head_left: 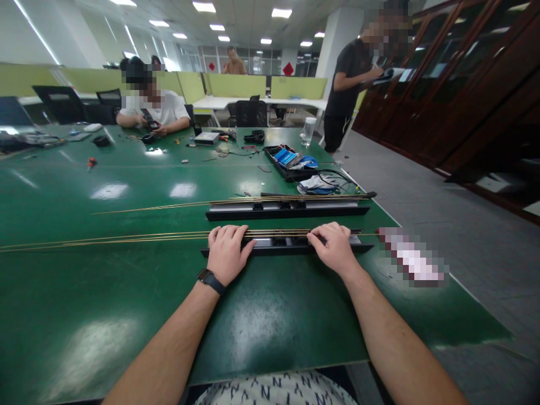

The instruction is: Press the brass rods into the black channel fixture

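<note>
A bundle of thin golden rods (156, 238) lies along a long black rail (276, 251), its ends reaching far to the left over the green table. My left hand (228, 253), with a dark watch at the wrist, is closed over the rods and the rail's left end, thumb on the near side. Near the rail's right part, my right hand (335, 246) pinches the rods between thumb and fingers; its fingertips are partly hidden. Just behind, a second black rail (291, 211) carries more golden rods (169, 208).
A black tray (274, 163) with blue packets, a glove (316, 184) and a clear jug (308, 132) stand behind the rails. A blurred pinkish item (411, 256) lies by the green table's (274, 315) right edge. One person sits across; another stands at right.
</note>
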The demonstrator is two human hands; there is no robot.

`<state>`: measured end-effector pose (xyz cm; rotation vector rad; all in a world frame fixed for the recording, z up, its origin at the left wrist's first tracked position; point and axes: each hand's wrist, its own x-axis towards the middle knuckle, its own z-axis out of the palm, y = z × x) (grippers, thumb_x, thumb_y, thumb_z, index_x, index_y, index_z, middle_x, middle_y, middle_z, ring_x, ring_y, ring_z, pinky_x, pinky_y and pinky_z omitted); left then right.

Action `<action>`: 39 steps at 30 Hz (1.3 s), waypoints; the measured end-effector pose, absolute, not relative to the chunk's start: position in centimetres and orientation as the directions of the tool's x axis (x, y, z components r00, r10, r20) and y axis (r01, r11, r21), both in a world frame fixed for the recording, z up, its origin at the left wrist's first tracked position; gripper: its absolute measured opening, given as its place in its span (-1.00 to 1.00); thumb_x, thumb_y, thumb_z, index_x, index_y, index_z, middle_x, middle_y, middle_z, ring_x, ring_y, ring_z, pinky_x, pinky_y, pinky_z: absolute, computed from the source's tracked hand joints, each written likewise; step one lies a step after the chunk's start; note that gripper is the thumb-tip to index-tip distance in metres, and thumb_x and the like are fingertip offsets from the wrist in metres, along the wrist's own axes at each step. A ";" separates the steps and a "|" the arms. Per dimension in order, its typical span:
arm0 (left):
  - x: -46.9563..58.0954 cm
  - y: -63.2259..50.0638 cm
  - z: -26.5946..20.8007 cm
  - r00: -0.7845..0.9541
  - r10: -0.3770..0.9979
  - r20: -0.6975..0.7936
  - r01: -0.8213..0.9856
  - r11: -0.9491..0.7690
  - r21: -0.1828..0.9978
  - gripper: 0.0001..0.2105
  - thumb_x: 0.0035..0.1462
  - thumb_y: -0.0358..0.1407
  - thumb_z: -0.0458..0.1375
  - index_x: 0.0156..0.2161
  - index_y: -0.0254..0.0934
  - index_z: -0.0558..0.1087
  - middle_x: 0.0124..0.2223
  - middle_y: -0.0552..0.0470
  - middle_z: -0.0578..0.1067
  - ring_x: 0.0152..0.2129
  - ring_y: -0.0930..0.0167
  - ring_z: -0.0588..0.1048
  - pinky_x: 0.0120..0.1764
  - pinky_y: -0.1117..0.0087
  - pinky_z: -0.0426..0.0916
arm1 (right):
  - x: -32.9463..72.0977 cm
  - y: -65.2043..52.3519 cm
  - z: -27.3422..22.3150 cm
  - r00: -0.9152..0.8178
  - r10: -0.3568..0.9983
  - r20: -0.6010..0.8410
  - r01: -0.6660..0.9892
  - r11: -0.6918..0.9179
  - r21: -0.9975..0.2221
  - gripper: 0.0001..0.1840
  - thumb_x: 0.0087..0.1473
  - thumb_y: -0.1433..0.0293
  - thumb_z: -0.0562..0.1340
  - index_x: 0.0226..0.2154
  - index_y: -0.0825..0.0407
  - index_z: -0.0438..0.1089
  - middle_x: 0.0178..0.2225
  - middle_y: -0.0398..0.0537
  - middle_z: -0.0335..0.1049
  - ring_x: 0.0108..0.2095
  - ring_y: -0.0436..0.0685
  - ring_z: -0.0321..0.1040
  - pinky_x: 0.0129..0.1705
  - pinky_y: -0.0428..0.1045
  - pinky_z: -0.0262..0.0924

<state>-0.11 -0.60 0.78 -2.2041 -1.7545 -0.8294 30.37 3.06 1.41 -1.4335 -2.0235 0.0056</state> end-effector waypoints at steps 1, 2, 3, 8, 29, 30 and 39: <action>-0.1 -0.6 0.8 0.134 0.828 0.544 0.945 -0.273 0.183 -0.65 0.32 -0.07 0.12 0.09 -0.18 0.46 -0.01 -0.14 0.57 0.01 0.15 0.47 0.17 0.01 0.14 | 30.4 3.0 1.4 -0.191 0.844 0.501 0.844 0.402 -0.356 -0.73 0.22 0.19 0.21 -0.43 -0.05 0.47 -0.35 -0.11 0.54 -0.18 0.16 0.33 -0.03 0.15 -0.08; -0.1 -0.6 0.8 0.134 0.827 0.546 0.944 -0.274 0.183 -0.65 0.32 -0.07 0.12 0.09 -0.18 0.46 -0.01 -0.14 0.57 0.01 0.15 0.46 0.17 0.01 0.14 | 30.4 3.0 1.4 -0.192 0.843 0.503 0.844 0.403 -0.354 -0.74 0.22 0.19 0.21 -0.43 -0.05 0.47 -0.34 -0.11 0.54 -0.18 0.16 0.33 -0.02 0.15 -0.08; -0.1 -0.6 0.7 0.133 0.826 0.548 0.944 -0.275 0.185 -0.66 0.32 -0.07 0.12 0.09 -0.19 0.46 -0.02 -0.14 0.57 0.01 0.15 0.47 0.17 0.01 0.14 | 30.3 2.9 1.4 -0.192 0.842 0.504 0.844 0.404 -0.353 -0.74 0.22 0.20 0.21 -0.42 -0.04 0.47 -0.34 -0.11 0.54 -0.17 0.17 0.33 -0.02 0.15 -0.08; -0.1 -0.5 0.6 0.130 0.823 0.553 0.941 -0.278 0.192 -0.65 0.30 -0.07 0.14 0.09 -0.18 0.46 -0.02 -0.13 0.57 0.01 0.15 0.47 0.17 0.01 0.15 | 30.2 2.9 1.3 -0.195 0.842 0.503 0.836 0.411 -0.364 -0.74 0.23 0.21 0.19 -0.40 -0.05 0.47 -0.33 -0.11 0.54 -0.16 0.16 0.33 0.00 0.15 -0.08; -0.1 -0.5 0.6 0.133 0.826 0.548 0.942 -0.277 0.190 -0.65 0.31 -0.07 0.12 0.10 -0.18 0.46 -0.02 -0.15 0.57 0.00 0.16 0.46 0.18 0.01 0.12 | 30.2 3.0 1.4 -0.179 0.854 0.489 0.840 0.391 -0.376 -0.73 0.21 0.19 0.20 -0.43 -0.06 0.47 -0.35 -0.10 0.53 -0.16 0.18 0.31 -0.01 0.15 -0.09; -0.1 -0.5 0.5 0.131 0.826 0.548 0.942 -0.277 0.191 -0.65 0.31 -0.07 0.13 0.10 -0.18 0.46 -0.01 -0.15 0.57 0.00 0.16 0.46 0.18 0.01 0.12 | 30.3 3.0 1.4 -0.176 0.855 0.487 0.841 0.388 -0.376 -0.73 0.21 0.19 0.20 -0.44 -0.06 0.47 -0.36 -0.10 0.53 -0.16 0.18 0.30 -0.01 0.16 -0.09; -0.1 -0.6 0.8 0.130 0.827 0.546 0.941 -0.276 0.194 -0.65 0.32 -0.07 0.11 0.09 -0.19 0.46 -0.01 -0.15 0.57 0.02 0.16 0.46 0.18 0.01 0.13 | 30.3 2.9 1.4 -0.184 0.841 0.509 0.839 0.405 -0.365 -0.73 0.22 0.17 0.20 -0.40 -0.05 0.47 -0.33 -0.09 0.54 -0.16 0.18 0.31 0.02 0.17 -0.09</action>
